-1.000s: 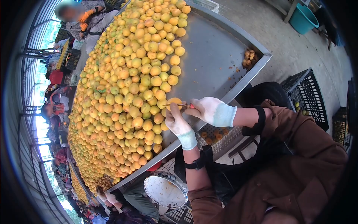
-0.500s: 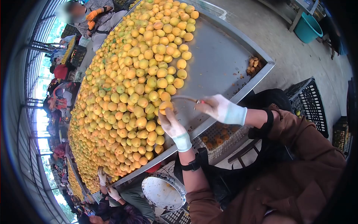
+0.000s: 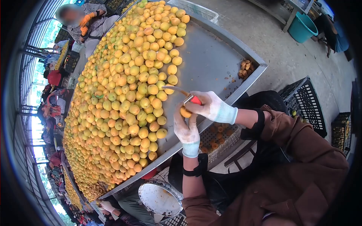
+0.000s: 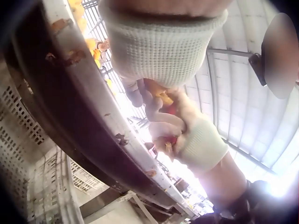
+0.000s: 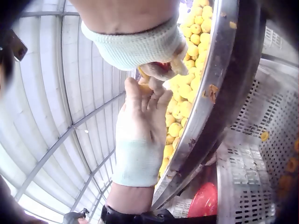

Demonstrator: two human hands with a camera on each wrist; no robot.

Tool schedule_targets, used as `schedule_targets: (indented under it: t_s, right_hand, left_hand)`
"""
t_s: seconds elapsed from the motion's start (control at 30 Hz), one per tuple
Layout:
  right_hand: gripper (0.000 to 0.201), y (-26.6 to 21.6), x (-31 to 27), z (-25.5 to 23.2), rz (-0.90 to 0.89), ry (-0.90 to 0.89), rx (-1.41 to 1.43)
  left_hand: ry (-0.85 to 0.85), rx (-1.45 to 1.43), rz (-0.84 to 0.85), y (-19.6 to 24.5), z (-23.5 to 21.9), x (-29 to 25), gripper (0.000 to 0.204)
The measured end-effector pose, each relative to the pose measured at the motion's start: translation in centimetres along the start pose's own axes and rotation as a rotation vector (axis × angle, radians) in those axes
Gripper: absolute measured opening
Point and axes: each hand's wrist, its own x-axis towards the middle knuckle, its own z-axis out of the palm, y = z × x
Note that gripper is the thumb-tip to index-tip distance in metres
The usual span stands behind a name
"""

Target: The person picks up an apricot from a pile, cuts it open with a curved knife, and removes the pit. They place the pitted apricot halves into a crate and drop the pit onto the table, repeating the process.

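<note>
Steel sorting table (image 3: 211, 56) heaped with apricots (image 3: 124, 98), no readable writing, left hand (image 3: 186, 128) pinching apricot (image 3: 185, 112), right hand (image 3: 207, 106) gripping knife (image 3: 180, 91)

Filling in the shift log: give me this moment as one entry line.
left hand: holds apricot | right hand: grips red-handled knife, blade up | metal table: fruit heap

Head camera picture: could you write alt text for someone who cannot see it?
Two gloved hands meet at the edge of a metal table heaped with yellow fruit: the left hand holds one fruit while the right hand grips a red-handled knife against it.
</note>
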Motion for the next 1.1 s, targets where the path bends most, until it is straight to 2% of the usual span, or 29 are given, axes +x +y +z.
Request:
schedule_targets:
  t_s: [0.03,0.07,0.1,0.13,0.2,0.23,0.4,0.47,0.5,0.53,0.6,0.67,0.87,0.93,1.0,1.03,1.07,1.1]
  right_hand:
    - [0.033,-0.2,0.0,-0.1,0.001,-0.002,0.000]
    - [0.031,-0.4,0.2,-0.4,0.199,0.026,0.155]
    - [0.029,-0.7,0.5,-0.7,0.395,0.055,0.309]
    - [0.029,-0.7,0.6,-1.0,0.393,0.055,0.311]
    - [0.030,-0.8,0.8,-1.3,0.503,-0.002,0.722]
    - [0.031,-1.4,0.7,-1.2,0.482,-0.003,0.706]
    - [0.030,-1.5,0.7,-1.8,0.461,0.026,0.622]
    - [0.030,-1.6,0.8,-1.9,0.469,0.032,0.601]
    - [0.030,-1.6,0.8,-2.0,0.470,0.052,0.596]
    - [0.030,-1.6,0.8,-2.0,0.465,0.066,0.592]
    - [0.032,-1.6,0.8,-2.0,0.427,0.055,0.615]
    - [0.035,-2.1,0.8,-2.4,0.426,0.128,0.590]
    - [0.035,-1.7,0.3,-3.4,0.392,0.100,0.653]
    - [0.035,-1.7,0.1,-3.8,0.402,0.096,0.657]
    - [0.035,-1.6,0.0,-4.2,0.382,0.095,0.648]
    - [0.035,-1.7,-0.3,-4.4,0.375,0.103,0.628]
    - [0.035,-1.7,-0.5,-4.7,0.372,0.106,0.633]
    - [0.035,-1.8,-0.6,-4.9,0.368,0.091,0.611]
  left_hand:
    - [0.027,-0.118,-0.070,0.4,0.0,-0.1,0.049]
    - [0.054,-0.236,-0.139,0.7,-0.1,-0.3,0.049]
    - [0.054,-0.235,-0.139,0.5,-0.2,-0.3,0.049]
    - [0.051,-0.363,-0.145,-0.1,-0.3,-0.3,0.050]
    - [0.041,-0.616,-0.152,-0.6,-0.6,0.0,0.052]
    - [0.014,-0.777,-0.141,-0.5,-0.5,0.1,0.055]
    - [-0.033,-0.954,-0.219,-1.2,-1.8,0.9,0.062]
    - [-0.131,-1.254,-0.322,-1.9,-2.7,0.9,0.063]
    - [-0.129,-1.303,-0.341,-1.5,-2.9,1.1,0.063]
    - [-0.101,-1.288,-0.326,-1.3,-3.2,1.0,0.063]
    - [-0.222,-1.352,-0.326,-0.8,-4.0,0.8,0.067]
    - [-0.172,-1.296,-0.342,0.4,-4.9,0.3,0.067]
    - [-0.271,-1.084,-0.361,5.0,-8.3,-1.9,0.056]
    - [-0.242,-1.022,-0.392,6.9,-8.9,-3.1,0.050]
    - [-0.321,-0.922,-0.477,8.4,-9.4,-4.3,0.046]
    - [-0.411,-0.889,-0.485,8.2,-9.7,-4.9,0.042]
    - [-0.417,-0.883,-0.484,8.0,-9.7,-5.7,0.042]
    - [-0.506,-0.543,-0.562,8.3,-9.6,-6.2,0.042]
